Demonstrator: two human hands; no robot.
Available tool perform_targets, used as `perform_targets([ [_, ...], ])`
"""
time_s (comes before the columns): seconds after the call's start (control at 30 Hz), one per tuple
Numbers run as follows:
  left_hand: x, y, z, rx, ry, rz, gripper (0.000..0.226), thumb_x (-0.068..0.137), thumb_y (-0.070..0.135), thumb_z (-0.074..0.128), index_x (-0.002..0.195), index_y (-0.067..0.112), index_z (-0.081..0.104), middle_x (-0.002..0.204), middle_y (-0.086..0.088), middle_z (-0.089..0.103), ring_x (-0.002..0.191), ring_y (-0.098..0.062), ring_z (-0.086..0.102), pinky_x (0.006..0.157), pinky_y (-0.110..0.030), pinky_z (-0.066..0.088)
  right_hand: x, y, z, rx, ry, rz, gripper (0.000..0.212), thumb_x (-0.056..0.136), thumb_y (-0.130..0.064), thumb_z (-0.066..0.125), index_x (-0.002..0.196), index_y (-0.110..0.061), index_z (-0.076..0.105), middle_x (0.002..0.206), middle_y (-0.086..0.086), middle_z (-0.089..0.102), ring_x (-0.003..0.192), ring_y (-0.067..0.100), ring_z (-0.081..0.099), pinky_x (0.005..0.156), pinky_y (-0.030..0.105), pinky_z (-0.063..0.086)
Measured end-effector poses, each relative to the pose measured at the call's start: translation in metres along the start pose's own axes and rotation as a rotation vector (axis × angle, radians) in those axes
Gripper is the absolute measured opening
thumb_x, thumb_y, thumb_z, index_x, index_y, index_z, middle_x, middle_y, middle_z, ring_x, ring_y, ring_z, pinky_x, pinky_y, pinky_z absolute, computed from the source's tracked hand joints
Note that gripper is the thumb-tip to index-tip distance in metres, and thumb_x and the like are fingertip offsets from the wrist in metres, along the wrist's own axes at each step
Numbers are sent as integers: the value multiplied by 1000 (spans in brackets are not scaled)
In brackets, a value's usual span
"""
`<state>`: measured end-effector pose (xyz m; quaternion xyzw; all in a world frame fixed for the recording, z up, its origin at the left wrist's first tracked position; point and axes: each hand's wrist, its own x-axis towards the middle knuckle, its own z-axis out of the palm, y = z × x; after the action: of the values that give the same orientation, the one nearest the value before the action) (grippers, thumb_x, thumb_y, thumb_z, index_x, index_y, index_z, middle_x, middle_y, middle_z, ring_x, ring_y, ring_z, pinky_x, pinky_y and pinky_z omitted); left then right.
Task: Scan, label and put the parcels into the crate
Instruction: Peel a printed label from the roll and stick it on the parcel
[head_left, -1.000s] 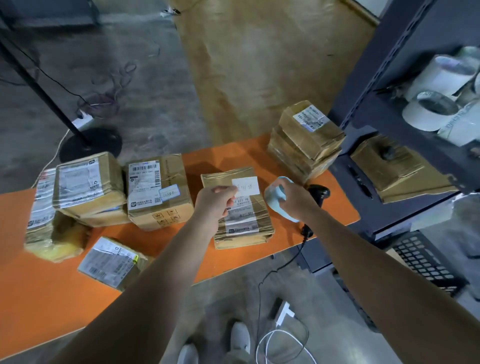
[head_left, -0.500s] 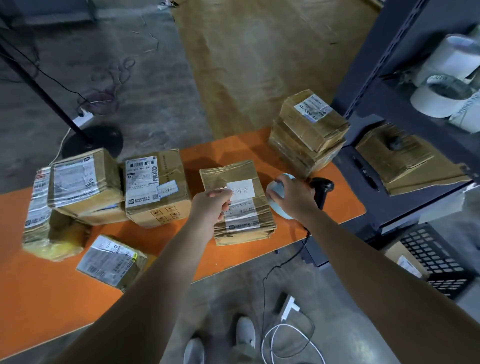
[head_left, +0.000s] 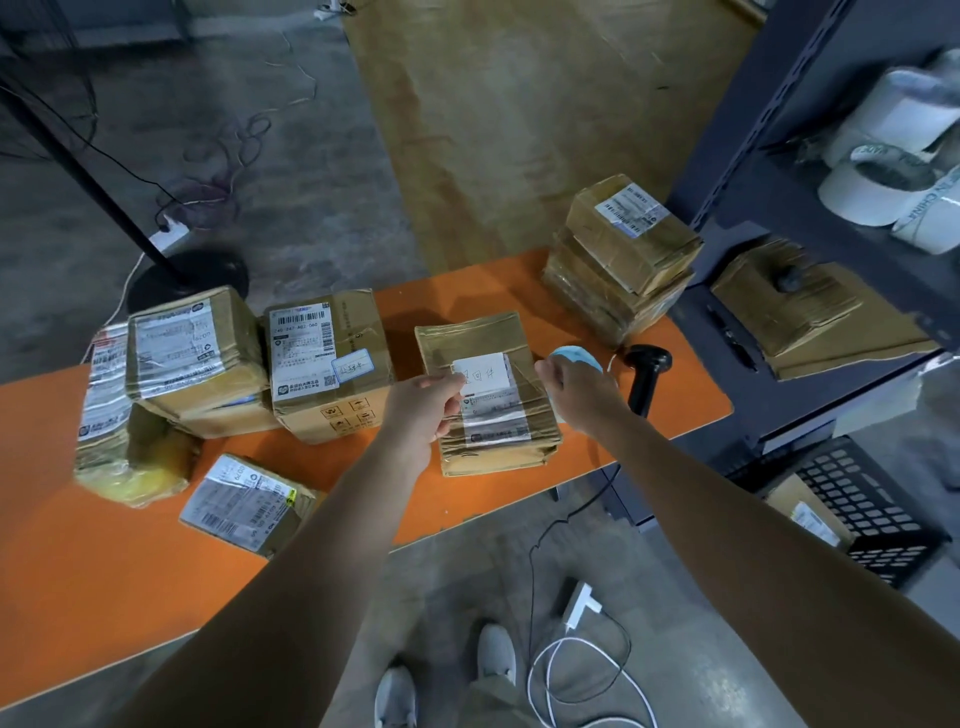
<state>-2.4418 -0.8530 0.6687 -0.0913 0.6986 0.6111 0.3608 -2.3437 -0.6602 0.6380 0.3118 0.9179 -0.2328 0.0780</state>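
The parcel (head_left: 488, 415) is lying flat near the front edge of the orange surface (head_left: 104, 571), directly ahead of the person. A white label (head_left: 483, 373) bearing handwriting is sitting on the parcel's top face, just above its printed shipping label.

The left hand (head_left: 423, 410) is reaching over the parcel's left side. Its fingers (head_left: 447, 384) are curling inward and pinching the left edge of the white label.

The right hand (head_left: 576, 395) is positioned at the parcel's right edge, gripping a pale blue roll (head_left: 574, 356).

A black scanner (head_left: 647, 364) is standing on the surface just right of the roll. A stack of parcels (head_left: 623, 260) is sitting behind the scanner. The black crate (head_left: 883, 499) is standing on the floor at the lower right, beyond the end of the surface, and is holding one boxed parcel (head_left: 802, 512).
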Motion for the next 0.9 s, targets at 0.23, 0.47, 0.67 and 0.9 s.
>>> perform_targets([
  [0.23,-10,11,-9,6,-42,-9,9,84,17,72,78,13,67,59,4,63,46,-3,54,51,-22,39,-26,-30,-24,317,105,-59,42,99,-49,43,109,-14,63,100,-2,63,97,17,59,79,32,45],
  [0.47,-18,19,-11,56,-96,30,8,84,17,72,81,12,68,63,3,64,51,-5,54,53,-22,42,-42,-56,-36,614,23,-53,11,94,-29,62,89,-20,65,88,5,71,82,22,70,80,38,59],
  [0.67,-27,13,-10,56,-120,34,8,84,15,73,78,11,69,58,3,64,48,-5,55,52,-22,41,-49,-59,-33,698,3,49,16,92,-27,67,93,-11,66,77,4,66,69,13,63,70,29,59],
  [0.9,-33,7,-11,51,-104,-14,8,86,19,72,85,11,71,65,3,72,51,-5,58,54,-21,44,-51,-56,-28,627,55,109,13,92,-18,63,80,-16,68,65,-2,64,61,12,60,69,30,58],
])
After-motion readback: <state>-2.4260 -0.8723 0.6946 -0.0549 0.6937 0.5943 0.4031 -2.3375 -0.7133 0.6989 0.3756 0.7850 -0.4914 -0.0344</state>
